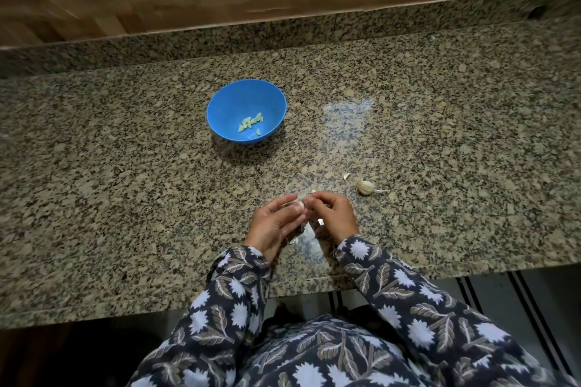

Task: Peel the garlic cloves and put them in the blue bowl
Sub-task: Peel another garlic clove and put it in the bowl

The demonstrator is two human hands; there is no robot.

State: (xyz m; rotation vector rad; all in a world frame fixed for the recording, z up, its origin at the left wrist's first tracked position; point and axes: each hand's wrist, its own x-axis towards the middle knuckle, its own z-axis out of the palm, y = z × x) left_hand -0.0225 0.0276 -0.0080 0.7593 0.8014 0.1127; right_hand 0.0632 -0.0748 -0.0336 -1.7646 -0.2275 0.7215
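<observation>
I'm mid-peel: left grip (pixel 276 220) pinches garlic clove (pixel 300 205), right grip (pixel 334 214) pinches its skin. Next imo: strip clean, reach fwd to blue bowl (pixel 227 104).

Dim, warm light falls from overhead. A pale glare patch sits on the speckled tabletop (pixel 347 110) toward one o'clock, another near centre. Wide-angle bending curves the edges; corners darken, and six o'clock lies in shadow.
</observation>
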